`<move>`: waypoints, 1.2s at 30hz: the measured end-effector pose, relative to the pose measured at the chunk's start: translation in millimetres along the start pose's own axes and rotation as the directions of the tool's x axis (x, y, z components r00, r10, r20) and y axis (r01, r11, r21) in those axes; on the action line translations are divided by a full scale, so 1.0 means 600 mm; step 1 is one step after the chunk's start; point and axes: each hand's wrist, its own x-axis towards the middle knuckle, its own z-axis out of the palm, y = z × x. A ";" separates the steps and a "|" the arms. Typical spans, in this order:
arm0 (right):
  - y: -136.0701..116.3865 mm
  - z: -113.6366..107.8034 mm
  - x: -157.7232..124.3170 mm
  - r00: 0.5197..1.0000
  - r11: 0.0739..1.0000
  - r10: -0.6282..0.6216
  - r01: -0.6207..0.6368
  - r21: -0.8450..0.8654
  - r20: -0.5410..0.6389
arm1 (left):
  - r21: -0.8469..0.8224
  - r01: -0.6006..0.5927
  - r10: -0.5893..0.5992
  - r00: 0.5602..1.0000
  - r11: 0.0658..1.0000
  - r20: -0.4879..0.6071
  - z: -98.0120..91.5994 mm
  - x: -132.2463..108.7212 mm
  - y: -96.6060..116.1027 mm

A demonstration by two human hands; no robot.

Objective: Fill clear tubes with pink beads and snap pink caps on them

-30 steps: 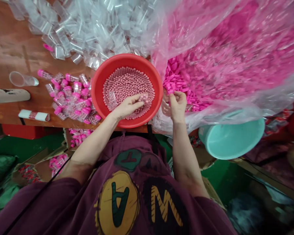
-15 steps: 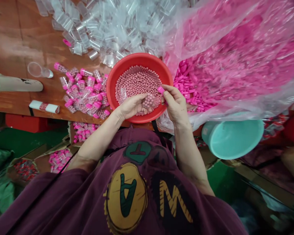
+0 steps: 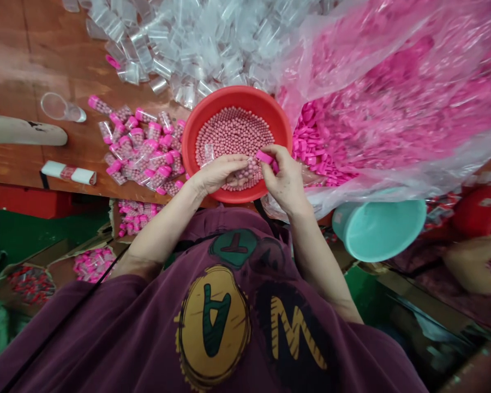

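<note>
A red basin (image 3: 204, 117) full of small pink beads (image 3: 233, 131) sits at the table's front edge. Over its near side my left hand (image 3: 216, 172) is closed round a clear tube filled with beads (image 3: 245, 170). My right hand (image 3: 284, 177) pinches a pink cap (image 3: 265, 158) and holds it against the tube's open end. To the left of the basin lies a heap of filled, pink-capped tubes (image 3: 141, 150).
Empty clear tubes (image 3: 196, 43) are piled behind the basin. A big clear plastic bag of pink caps (image 3: 384, 93) fills the right. A teal bucket (image 3: 380, 229) stands below it. A clear cup (image 3: 59, 107), a white roll (image 3: 20, 134) and boxes of filled tubes (image 3: 92, 263) are at the left.
My right hand came out of the cap bag with a pink cap and brought it across to the tube. My left hand lifted the filled tube from the beads toward me.
</note>
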 end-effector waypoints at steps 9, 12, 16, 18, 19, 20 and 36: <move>-0.001 0.007 -0.017 0.999 1.000 -0.022 0.022 -0.001 0.048 | 0.107 -0.012 0.019 0.998 0.994 -0.059 -0.009 0.006 -0.007; 0.001 0.002 -0.023 0.996 0.999 -0.039 0.038 0.007 0.081 | 0.157 -0.004 0.021 0.994 0.988 -0.105 -0.012 0.005 -0.002; 0.007 -0.011 -0.028 0.991 0.998 -0.064 0.064 0.002 0.114 | 0.227 0.011 0.019 0.991 0.974 -0.131 -0.018 0.006 0.001; 0.012 -0.017 -0.030 0.991 0.998 -0.060 0.063 -0.017 0.119 | 0.215 0.021 0.007 0.992 0.976 -0.130 -0.021 0.009 -0.001; 0.015 -0.019 -0.031 0.992 0.997 -0.059 0.063 -0.033 0.112 | 0.196 0.026 0.000 0.992 0.980 -0.129 -0.023 0.011 -0.003; 0.017 -0.020 -0.031 0.994 0.997 -0.059 0.063 -0.049 0.093 | 0.174 0.030 -0.008 0.992 0.984 -0.125 -0.024 0.013 -0.005; 0.013 0.039 -0.018 0.973 0.997 0.068 -0.057 0.057 -0.221 | -0.007 -0.150 0.149 0.987 0.989 -0.065 0.018 0.018 -0.053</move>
